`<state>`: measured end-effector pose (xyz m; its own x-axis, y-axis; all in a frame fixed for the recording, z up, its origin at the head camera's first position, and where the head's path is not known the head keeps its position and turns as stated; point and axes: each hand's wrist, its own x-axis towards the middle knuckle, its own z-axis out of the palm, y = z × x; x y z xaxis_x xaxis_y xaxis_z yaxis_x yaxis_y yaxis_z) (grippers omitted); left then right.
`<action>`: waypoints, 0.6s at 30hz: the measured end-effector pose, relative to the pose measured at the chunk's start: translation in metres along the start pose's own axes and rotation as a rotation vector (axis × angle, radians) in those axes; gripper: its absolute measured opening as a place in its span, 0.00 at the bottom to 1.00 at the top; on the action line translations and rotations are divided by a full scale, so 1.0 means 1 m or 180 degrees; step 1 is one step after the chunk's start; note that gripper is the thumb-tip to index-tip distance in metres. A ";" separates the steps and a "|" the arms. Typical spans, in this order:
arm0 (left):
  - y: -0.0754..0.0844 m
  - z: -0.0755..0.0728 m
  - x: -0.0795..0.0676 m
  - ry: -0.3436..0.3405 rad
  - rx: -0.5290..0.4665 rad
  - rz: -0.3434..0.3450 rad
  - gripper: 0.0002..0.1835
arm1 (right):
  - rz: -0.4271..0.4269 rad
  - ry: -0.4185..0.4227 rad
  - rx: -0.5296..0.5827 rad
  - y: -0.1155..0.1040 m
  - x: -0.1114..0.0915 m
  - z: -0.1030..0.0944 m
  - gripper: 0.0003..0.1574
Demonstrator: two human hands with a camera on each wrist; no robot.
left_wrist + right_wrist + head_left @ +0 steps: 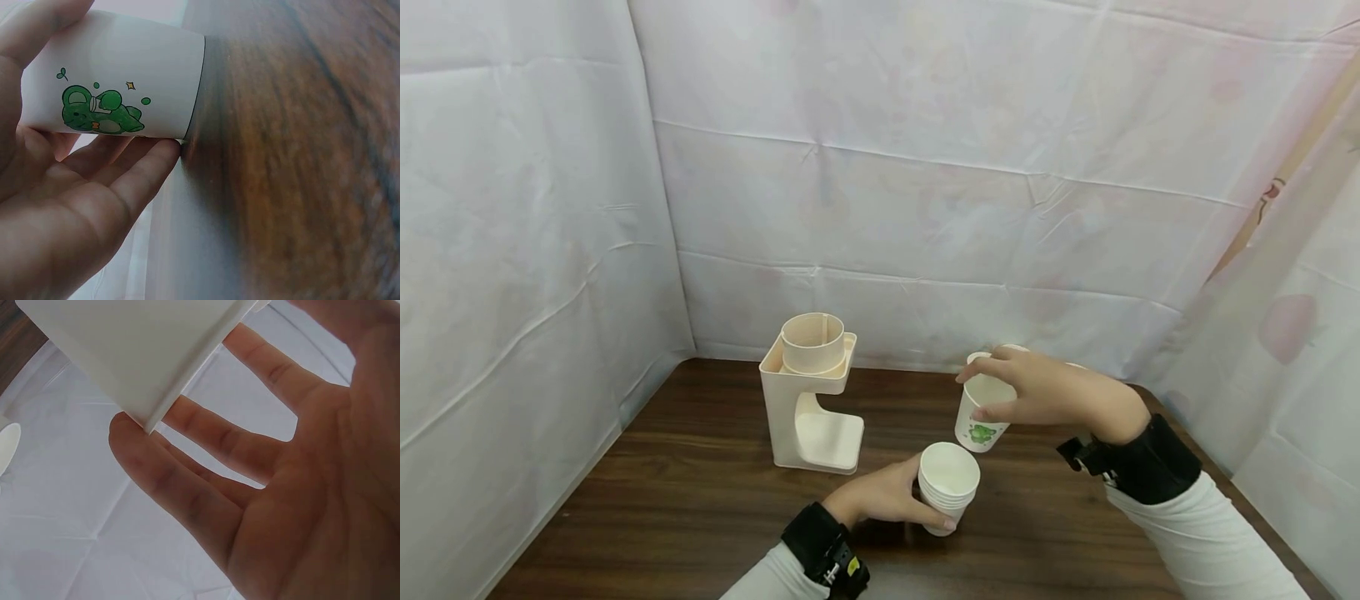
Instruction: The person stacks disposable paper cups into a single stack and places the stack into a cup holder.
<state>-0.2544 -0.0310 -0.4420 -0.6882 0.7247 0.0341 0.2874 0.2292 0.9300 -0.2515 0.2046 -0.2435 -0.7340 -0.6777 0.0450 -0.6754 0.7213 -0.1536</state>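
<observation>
My left hand [883,496] grips a stack of white paper cups [950,475] at the front of the table. Thumb and fingers reach around its side in the left wrist view, where a green cartoon animal is printed on the outer cup [137,62]. Further back and to the right, my right hand [1048,387] holds a single paper cup [972,417] near its rim, thumb on the near side and fingers on the far side. This cup leans slightly and carries a green print. Whether its base touches the table is unclear.
A cream-colored plastic stand [782,417] with a round open holder [812,358] on top is left of the cups. Behind my right hand white rims peek out, and another white cup [7,447] shows in the right wrist view. Pale cloth [887,208] encloses the dark wooden table [700,483].
</observation>
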 end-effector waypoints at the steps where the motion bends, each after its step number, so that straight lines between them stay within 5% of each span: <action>1: 0.000 0.000 0.000 -0.0006 -0.0004 0.0005 0.43 | -0.0046 0.0034 -0.0019 -0.002 -0.001 0.000 0.24; 18: 0.001 -0.002 0.000 -0.0036 -0.0040 -0.0058 0.42 | -0.0213 0.0052 0.0084 -0.027 -0.015 0.004 0.24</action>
<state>-0.2556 -0.0327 -0.4406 -0.6856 0.7279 0.0131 0.2664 0.2341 0.9350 -0.2215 0.1948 -0.2440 -0.6884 -0.7217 0.0723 -0.7211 0.6702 -0.1756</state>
